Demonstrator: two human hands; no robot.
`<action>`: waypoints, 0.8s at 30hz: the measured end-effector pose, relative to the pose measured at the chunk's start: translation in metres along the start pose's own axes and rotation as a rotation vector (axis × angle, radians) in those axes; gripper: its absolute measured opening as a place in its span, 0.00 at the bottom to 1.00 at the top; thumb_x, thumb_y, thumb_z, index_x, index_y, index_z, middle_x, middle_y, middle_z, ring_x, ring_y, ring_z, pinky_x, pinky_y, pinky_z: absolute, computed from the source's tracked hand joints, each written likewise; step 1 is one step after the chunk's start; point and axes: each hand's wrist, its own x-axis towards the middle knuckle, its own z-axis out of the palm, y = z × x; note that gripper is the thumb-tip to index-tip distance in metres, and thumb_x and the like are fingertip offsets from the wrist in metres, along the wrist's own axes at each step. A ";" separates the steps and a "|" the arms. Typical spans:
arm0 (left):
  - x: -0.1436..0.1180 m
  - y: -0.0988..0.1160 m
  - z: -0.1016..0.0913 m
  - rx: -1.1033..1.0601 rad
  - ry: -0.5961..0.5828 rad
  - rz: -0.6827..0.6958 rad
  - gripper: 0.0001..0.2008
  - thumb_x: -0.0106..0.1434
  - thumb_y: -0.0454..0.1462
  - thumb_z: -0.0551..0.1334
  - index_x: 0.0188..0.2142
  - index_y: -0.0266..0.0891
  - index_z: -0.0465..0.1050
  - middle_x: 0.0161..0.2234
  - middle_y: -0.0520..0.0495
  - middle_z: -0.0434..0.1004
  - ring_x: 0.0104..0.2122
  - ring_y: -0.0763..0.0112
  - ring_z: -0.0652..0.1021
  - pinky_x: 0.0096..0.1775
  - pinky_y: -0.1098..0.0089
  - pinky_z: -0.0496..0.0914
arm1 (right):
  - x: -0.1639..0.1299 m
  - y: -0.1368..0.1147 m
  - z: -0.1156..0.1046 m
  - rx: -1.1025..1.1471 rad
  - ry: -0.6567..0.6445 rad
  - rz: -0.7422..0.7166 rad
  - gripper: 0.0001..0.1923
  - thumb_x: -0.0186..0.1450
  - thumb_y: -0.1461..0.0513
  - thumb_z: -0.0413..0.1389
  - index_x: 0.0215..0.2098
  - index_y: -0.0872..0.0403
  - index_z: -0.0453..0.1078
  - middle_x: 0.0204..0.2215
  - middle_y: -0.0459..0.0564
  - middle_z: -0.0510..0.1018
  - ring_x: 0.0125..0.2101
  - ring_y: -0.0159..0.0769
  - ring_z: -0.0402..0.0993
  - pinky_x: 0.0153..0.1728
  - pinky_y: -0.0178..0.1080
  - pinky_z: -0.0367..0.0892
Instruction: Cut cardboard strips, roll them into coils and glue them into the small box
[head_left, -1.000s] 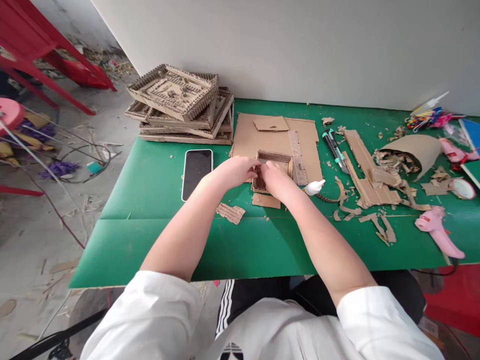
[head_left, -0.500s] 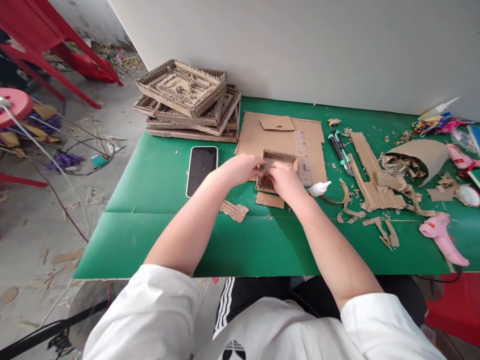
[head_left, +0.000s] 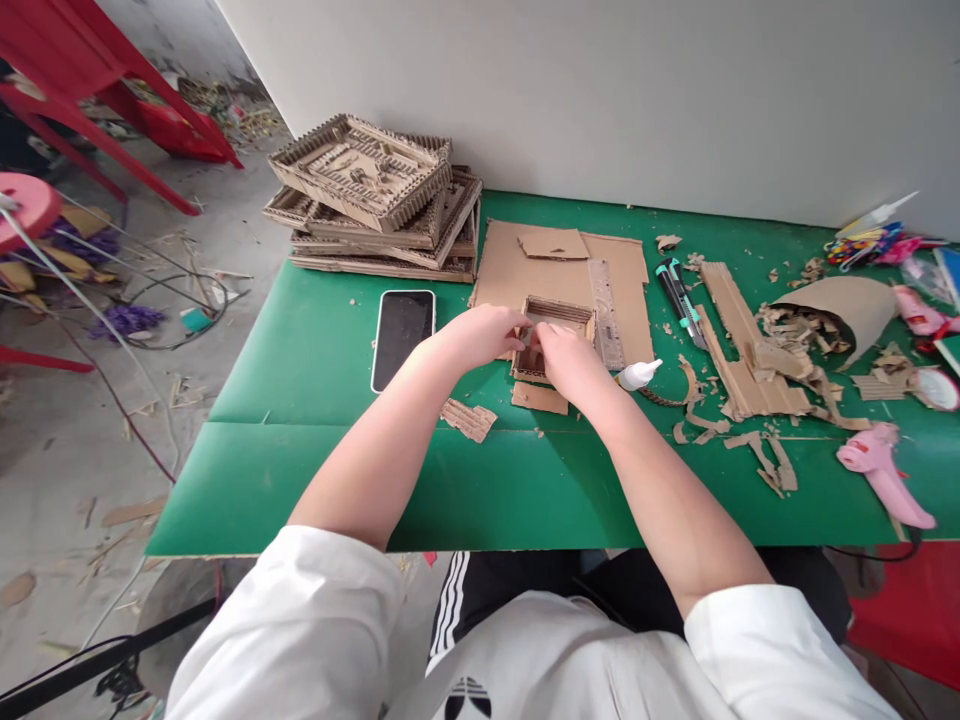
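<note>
Mid-frame, the small cardboard box [head_left: 564, 313] has our left hand [head_left: 493, 332] at its left side, right hand [head_left: 564, 354] overlapping it; either grip's hold we cannot tell.

No legible words or numbers; the only clear sign is a black striped trefoil logo [head_left: 468, 698] on the white shirt [head_left: 570, 665], and markings on the ruler [head_left: 606, 312] are too small to read.

A loose white shirt [head_left: 577, 655] with wide sleeves [head_left: 296, 620] ending near the elbows; a black leaf-shaped logo [head_left: 468, 698] cut by pale lines at the near edge. Black trousers [head_left: 517, 576], three white stripes [head_left: 449, 602] down the left leg.
</note>
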 end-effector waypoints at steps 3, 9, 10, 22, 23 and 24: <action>0.000 0.000 0.001 -0.001 0.008 -0.006 0.16 0.62 0.35 0.59 0.50 0.41 0.72 0.40 0.48 0.80 0.39 0.68 0.77 0.39 0.72 0.66 | -0.002 0.003 0.000 0.022 0.002 -0.002 0.15 0.64 0.72 0.43 0.44 0.59 0.65 0.38 0.58 0.76 0.40 0.43 0.72 0.36 0.39 0.61; -0.001 -0.001 0.002 0.017 0.020 -0.007 0.13 0.62 0.34 0.58 0.47 0.41 0.73 0.39 0.49 0.80 0.37 0.68 0.77 0.38 0.72 0.66 | -0.003 0.007 0.006 0.073 0.031 -0.037 0.09 0.67 0.67 0.46 0.42 0.57 0.66 0.40 0.56 0.75 0.44 0.41 0.70 0.42 0.39 0.62; -0.001 -0.001 0.002 0.022 0.022 -0.006 0.13 0.62 0.34 0.58 0.46 0.41 0.73 0.39 0.50 0.80 0.37 0.68 0.77 0.37 0.73 0.66 | -0.003 0.007 0.007 0.081 0.034 -0.039 0.09 0.66 0.66 0.47 0.42 0.57 0.66 0.40 0.55 0.74 0.44 0.41 0.69 0.43 0.40 0.62; -0.025 0.027 -0.005 0.315 -0.054 0.014 0.17 0.63 0.32 0.48 0.39 0.41 0.75 0.36 0.45 0.78 0.36 0.65 0.77 0.32 0.71 0.66 | -0.003 0.011 0.009 0.247 0.070 -0.061 0.10 0.61 0.71 0.48 0.35 0.55 0.68 0.36 0.52 0.72 0.41 0.38 0.65 0.41 0.37 0.60; -0.026 0.030 -0.004 0.327 -0.115 0.000 0.17 0.63 0.32 0.48 0.40 0.41 0.76 0.36 0.45 0.79 0.36 0.65 0.78 0.31 0.71 0.66 | -0.003 0.012 0.009 0.269 0.075 -0.058 0.10 0.61 0.71 0.48 0.34 0.54 0.68 0.35 0.52 0.72 0.40 0.37 0.65 0.40 0.37 0.60; -0.027 0.033 -0.003 0.340 -0.161 -0.013 0.18 0.63 0.32 0.48 0.41 0.41 0.75 0.36 0.44 0.79 0.35 0.65 0.78 0.30 0.72 0.66 | -0.002 0.013 0.010 0.287 0.080 -0.051 0.10 0.60 0.72 0.48 0.33 0.54 0.68 0.35 0.51 0.72 0.39 0.37 0.65 0.39 0.36 0.59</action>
